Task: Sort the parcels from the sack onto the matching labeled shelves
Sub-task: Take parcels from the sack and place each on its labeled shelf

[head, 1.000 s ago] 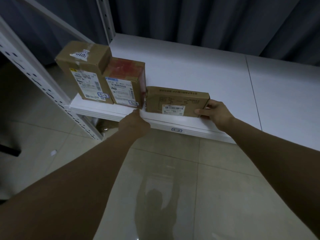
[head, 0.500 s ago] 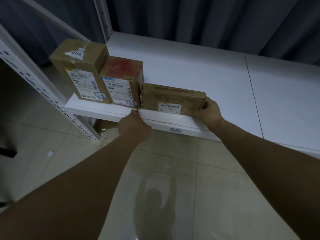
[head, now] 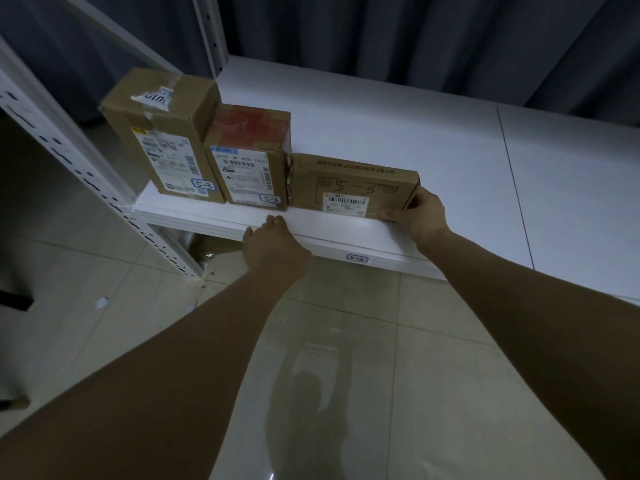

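Note:
A flat brown parcel (head: 349,187) marked 5-3 stands on its long side on the white shelf (head: 398,133), its left end against a red-topped parcel (head: 251,157). My right hand (head: 417,216) grips the flat parcel's right end, thumb on the front face and fingers round the corner. A taller brown parcel (head: 162,133) stands at the far left. Both of those carry 5-3 tags. My left hand (head: 273,242) rests at the shelf's front edge below the red-topped parcel and holds nothing. A 5-3 shelf label (head: 356,258) is stuck on the front lip.
A white perforated upright (head: 104,199) frames the shelf on the left, and another upright (head: 211,36) stands at the back. Dark curtains hang behind. Glossy floor tiles (head: 346,375) lie below. The sack is out of view.
The flat parcel has slid a little left until it meets the red-topped parcel, with my right hand following on its right end. My left hand stays at the shelf edge.

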